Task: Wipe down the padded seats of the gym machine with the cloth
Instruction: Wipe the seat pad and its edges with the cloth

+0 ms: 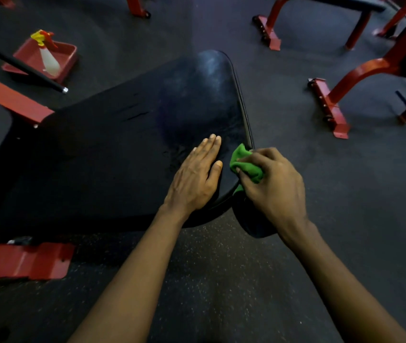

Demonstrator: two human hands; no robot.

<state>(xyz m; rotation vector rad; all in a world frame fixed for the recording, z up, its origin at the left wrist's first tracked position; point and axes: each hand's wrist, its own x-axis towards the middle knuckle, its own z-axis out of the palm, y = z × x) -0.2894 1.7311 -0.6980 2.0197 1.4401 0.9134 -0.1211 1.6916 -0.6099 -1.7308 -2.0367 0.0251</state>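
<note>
A large black padded seat (122,144) fills the middle of the view, its far end shiny with a dusty sheen. My left hand (194,174) lies flat on the near right part of the pad, fingers straight and together. My right hand (271,184) grips a bunched green cloth (245,163) and holds it against the pad's right edge, near the corner. Part of the cloth is hidden under my fingers. A smaller dark pad (251,219) shows just below my right wrist.
A spray bottle (47,55) with a red and yellow trigger lies in a red tray (65,55) on the floor at the far left. Red machine frames (8,95) flank the pad, a black bar (23,68) crosses left. Red bench legs (328,107) stand right on dark rubber floor.
</note>
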